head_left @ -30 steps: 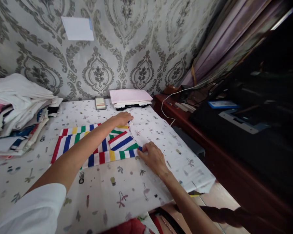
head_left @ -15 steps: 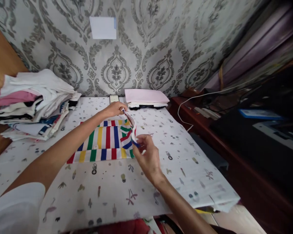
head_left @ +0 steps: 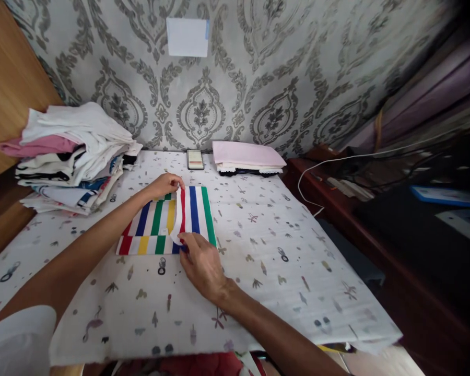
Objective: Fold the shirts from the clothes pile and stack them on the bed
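Between your left hand (head_left: 166,184) and right hand (head_left: 201,263), the striped garment (head_left: 196,209) lies on the printed cloth (head_left: 258,292), about half folded by my read. Done: near side is turned in as a strip just left of your right fingers, and one end is laid back over the body, making the green-striped crease just right of both hands. The flap's white curved edge (head_left: 175,227) runs from one hand to the other. Left: the part on the left-hand side of that edge lies uncovered by the flap, and you haven't let go. Left thumb and fingers look pinched together on the far end of the edge; right thumb and index look pinched on the near end, other fingers curled, little gap in either grip. Far strip is partly behind your left forearm, can't tell how neat it is. Containers: none that I can make out near your hands. Clothes pile (head_left: 74,156) sits loose, well left of your left hand; pink folded cloth (head_left: 248,154) tops a small stack beyond and right of it; small phone-like item (head_left: 195,159) lies just beside that stack.
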Demonstrator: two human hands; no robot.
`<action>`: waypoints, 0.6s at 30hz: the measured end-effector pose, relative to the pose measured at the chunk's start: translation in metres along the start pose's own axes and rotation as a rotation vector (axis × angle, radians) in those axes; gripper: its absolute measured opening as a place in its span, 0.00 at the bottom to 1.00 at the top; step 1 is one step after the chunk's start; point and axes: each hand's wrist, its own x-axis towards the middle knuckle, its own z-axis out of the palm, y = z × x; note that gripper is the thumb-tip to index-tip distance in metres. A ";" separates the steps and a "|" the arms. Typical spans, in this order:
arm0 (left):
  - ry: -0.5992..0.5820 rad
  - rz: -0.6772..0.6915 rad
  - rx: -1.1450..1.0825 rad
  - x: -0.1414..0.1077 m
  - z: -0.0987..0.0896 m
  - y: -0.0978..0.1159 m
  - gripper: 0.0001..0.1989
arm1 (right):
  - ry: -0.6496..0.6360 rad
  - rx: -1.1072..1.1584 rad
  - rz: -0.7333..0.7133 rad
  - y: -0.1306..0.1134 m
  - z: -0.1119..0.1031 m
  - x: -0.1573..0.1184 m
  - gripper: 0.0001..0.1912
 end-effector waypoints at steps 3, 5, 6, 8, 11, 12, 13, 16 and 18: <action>0.027 0.004 0.002 -0.005 0.000 -0.006 0.13 | -0.036 -0.037 -0.026 0.000 0.002 0.001 0.19; 0.037 0.022 0.013 -0.007 0.002 -0.010 0.13 | -0.048 -0.054 -0.034 0.000 0.003 0.001 0.20; 0.041 0.033 0.025 -0.007 0.004 -0.012 0.13 | -0.054 -0.059 -0.036 0.001 0.004 0.001 0.19; 0.046 0.052 0.067 -0.008 0.005 -0.015 0.13 | -0.063 -0.066 -0.035 0.001 0.006 0.000 0.19; 0.050 0.057 0.167 -0.008 0.005 -0.015 0.13 | -0.064 -0.069 -0.022 0.000 0.008 -0.001 0.19; 0.051 0.045 0.210 -0.009 0.004 -0.013 0.13 | -0.066 -0.064 -0.023 -0.001 0.007 -0.001 0.18; 0.058 0.026 0.262 -0.010 0.003 -0.011 0.13 | -0.069 -0.054 -0.029 -0.002 0.005 -0.001 0.17; 0.136 -0.012 0.412 -0.018 0.006 0.003 0.16 | -0.062 0.001 -0.063 -0.004 -0.002 0.002 0.14; 0.164 0.033 0.435 -0.025 0.016 0.016 0.19 | -0.036 0.010 -0.087 -0.003 -0.006 0.006 0.15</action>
